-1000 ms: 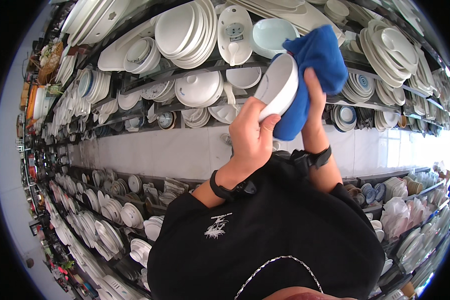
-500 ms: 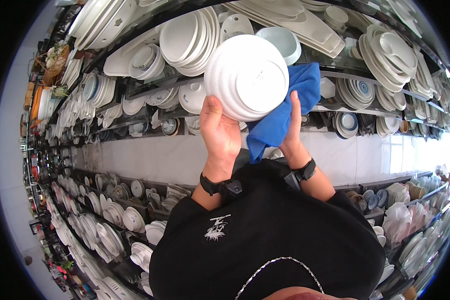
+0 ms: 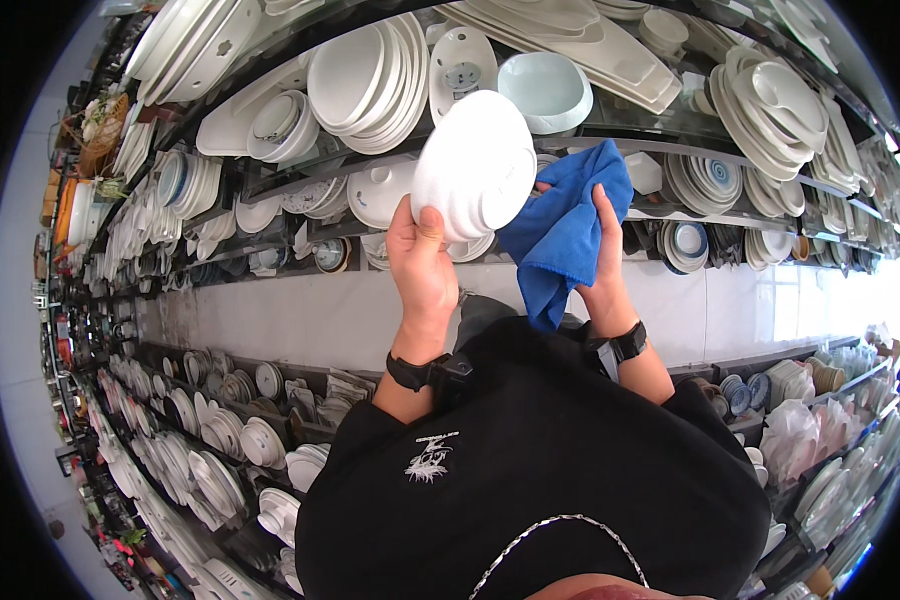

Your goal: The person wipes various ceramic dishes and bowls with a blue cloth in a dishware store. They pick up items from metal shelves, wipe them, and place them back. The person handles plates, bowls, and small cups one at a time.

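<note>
A white round plate (image 3: 470, 165) is tilted on edge in front of me, its footed underside turned toward the right. My left hand (image 3: 425, 265) grips its lower left rim, with the thumb on the near side and the fingers mostly hidden behind. Bunched in my right hand (image 3: 602, 255) is a blue cloth (image 3: 565, 215), which hangs down below the fingers. Part of that hand is covered by the cloth. A narrow gap separates the cloth from the plate's right side.
Shelves ahead carry stacked white plates (image 3: 355, 80), a pale square bowl (image 3: 545, 92) and long platters (image 3: 610, 60). Behind me, lower racks hold more bowls and plates (image 3: 220, 480). A pale tiled floor (image 3: 300, 305) runs between. Clear plastic bags (image 3: 800, 440) lie at right.
The plate has turned from showing its underside nearly face-on to a steeper tilt, and moved slightly left. My right hand and the cloth have drawn away from it to the right.
</note>
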Demonstrator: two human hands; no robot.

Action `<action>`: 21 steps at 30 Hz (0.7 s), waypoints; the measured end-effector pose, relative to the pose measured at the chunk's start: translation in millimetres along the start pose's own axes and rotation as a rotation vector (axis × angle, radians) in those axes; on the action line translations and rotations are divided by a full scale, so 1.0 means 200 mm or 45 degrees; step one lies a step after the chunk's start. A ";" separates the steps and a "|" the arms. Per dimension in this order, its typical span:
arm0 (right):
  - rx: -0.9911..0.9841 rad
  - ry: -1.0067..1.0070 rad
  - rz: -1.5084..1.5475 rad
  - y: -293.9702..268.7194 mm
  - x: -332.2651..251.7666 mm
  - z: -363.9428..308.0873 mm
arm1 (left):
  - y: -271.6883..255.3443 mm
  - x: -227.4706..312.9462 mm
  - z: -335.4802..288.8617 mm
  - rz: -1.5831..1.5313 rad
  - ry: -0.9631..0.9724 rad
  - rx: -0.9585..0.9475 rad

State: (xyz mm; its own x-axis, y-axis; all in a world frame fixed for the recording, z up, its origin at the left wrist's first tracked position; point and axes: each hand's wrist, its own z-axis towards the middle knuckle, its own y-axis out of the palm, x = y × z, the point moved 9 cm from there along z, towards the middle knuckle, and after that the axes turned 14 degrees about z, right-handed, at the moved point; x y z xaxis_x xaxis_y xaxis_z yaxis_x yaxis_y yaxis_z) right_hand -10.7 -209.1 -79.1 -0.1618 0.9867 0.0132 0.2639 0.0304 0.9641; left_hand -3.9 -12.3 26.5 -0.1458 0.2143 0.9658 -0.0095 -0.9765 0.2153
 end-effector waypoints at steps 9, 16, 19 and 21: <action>0.081 0.081 0.024 -0.05 -0.08 -0.02 | 0.20 0.00 -0.11 1.194 0.450 -0.451; 0.441 0.156 -0.257 -0.42 -0.09 -0.16 | 0.32 -0.26 -0.28 1.517 0.684 -0.892; 0.569 0.197 -0.398 -0.58 -0.07 -0.24 | 0.31 -0.36 -0.33 1.538 0.738 -1.060; 0.689 0.235 -0.480 -0.66 -0.05 -0.29 | 0.31 -0.40 -0.37 1.542 0.744 -1.173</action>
State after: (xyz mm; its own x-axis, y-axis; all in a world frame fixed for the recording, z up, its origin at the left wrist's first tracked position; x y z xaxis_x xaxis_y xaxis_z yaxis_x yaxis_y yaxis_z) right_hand -98.5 -233.0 -191.5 -0.4827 0.8512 -0.2063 0.5879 0.4895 0.6440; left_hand -65.9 -92.1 -49.0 -0.8398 -0.4728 0.2670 -0.1402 -0.2863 -0.9478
